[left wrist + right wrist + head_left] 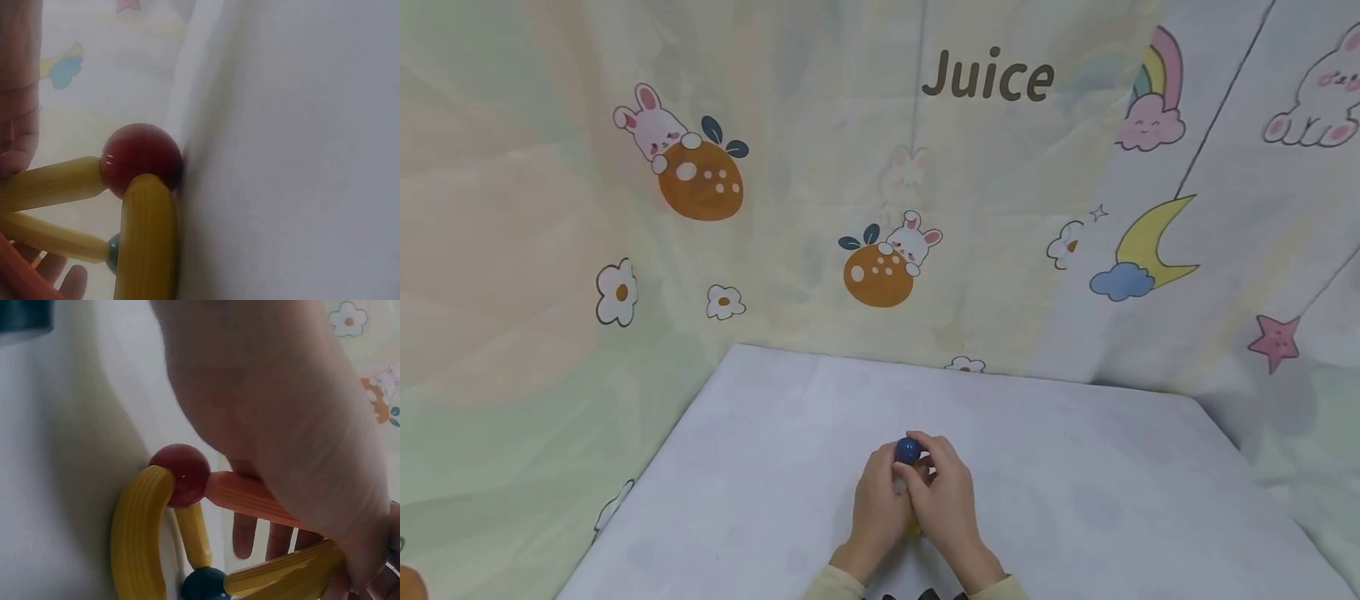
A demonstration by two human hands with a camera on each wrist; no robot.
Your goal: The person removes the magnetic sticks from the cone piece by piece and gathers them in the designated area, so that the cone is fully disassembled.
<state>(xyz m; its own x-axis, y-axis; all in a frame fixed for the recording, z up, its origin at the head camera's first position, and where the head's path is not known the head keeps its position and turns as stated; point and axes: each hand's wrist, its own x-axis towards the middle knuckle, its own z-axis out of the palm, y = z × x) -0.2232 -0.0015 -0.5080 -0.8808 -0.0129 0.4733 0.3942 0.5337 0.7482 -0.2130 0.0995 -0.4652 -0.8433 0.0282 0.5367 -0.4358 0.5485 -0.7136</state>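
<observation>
Both hands are close together around a small toy frame of rods and balls, much of it hidden. A blue ball [907, 451] shows at its top, between the fingers and thumb of my right hand [946, 496]. My left hand [878, 496] curls round the frame's left side. Low in the frame, the left wrist view shows a red ball [141, 156] joined to a straight yellow rod [59, 184]. A curved yellow rod [134, 531] meets another red ball [181, 475], which also bears an orange rod [250, 499]. Lower down, a dark teal ball [205, 584] joins several yellow rods.
A white-covered table [1097, 483] lies under the hands, with printed cloth [790, 192] hanging behind and at both sides. Small dark pieces [929, 594] show at the bottom edge between the sleeves. A dark teal object [25, 314] stands in the right wrist view's corner.
</observation>
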